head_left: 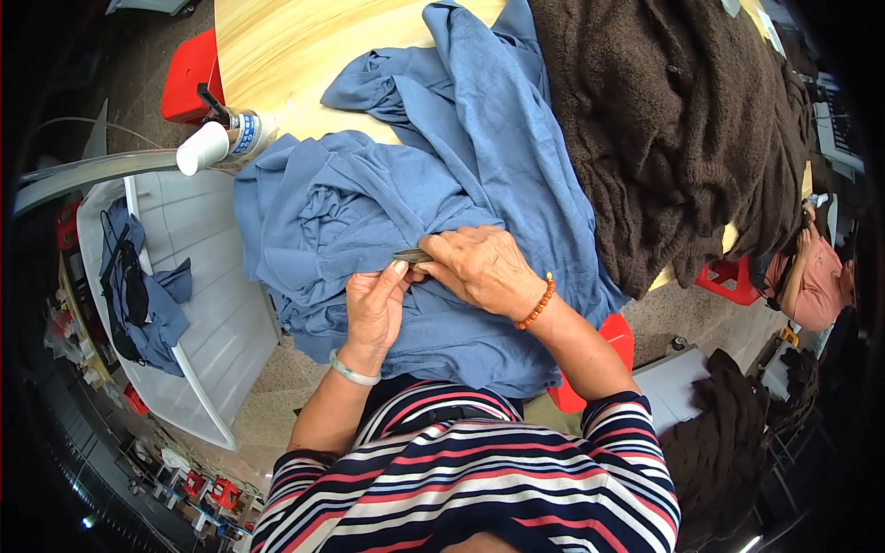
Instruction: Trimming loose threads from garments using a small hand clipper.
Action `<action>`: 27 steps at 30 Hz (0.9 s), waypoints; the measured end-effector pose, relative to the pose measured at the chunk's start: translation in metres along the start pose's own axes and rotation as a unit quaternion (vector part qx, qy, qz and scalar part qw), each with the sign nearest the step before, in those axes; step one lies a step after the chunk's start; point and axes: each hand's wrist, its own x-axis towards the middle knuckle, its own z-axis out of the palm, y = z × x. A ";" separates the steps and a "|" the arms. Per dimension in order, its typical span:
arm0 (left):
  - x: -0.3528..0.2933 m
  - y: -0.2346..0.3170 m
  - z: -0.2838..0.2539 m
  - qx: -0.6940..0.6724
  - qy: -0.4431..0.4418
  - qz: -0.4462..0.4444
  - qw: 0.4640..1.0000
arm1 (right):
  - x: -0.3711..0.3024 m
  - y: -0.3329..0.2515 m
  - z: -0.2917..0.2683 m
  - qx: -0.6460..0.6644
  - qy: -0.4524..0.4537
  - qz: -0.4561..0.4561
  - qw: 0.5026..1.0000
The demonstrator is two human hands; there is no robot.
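Note:
A heap of blue knit fabric, seemingly a garment, spreads over the near table edge and my lap. Above it my right hand is closed around a small pair of metal thread snips, whose tip points left. My left hand meets it there, thumb and fingers pinched together just below that tip. Whatever lies in this pinch is too small to make out; the blue cloth is right beneath it.
A dark brown fluffy knit pile covers the table's right side. At the left table edge stand a white paper cup and a jar. A white bin with blue and black clothes stands left. Another person sits far right.

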 end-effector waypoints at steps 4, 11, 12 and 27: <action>0.000 0.000 -0.001 -0.001 0.001 -0.001 1.000 | 0.000 -0.001 0.000 -0.014 0.012 -0.004 1.000; 0.000 0.000 0.000 0.002 0.000 -0.003 1.000 | -0.001 -0.001 0.001 -0.031 0.019 -0.006 0.999; 0.000 0.000 0.000 0.002 0.000 -0.003 1.000 | -0.001 -0.001 0.001 -0.033 0.015 -0.008 0.999; 0.001 -0.002 -0.002 -0.006 0.000 0.002 1.000 | 0.018 -0.004 0.012 0.178 0.105 0.139 0.969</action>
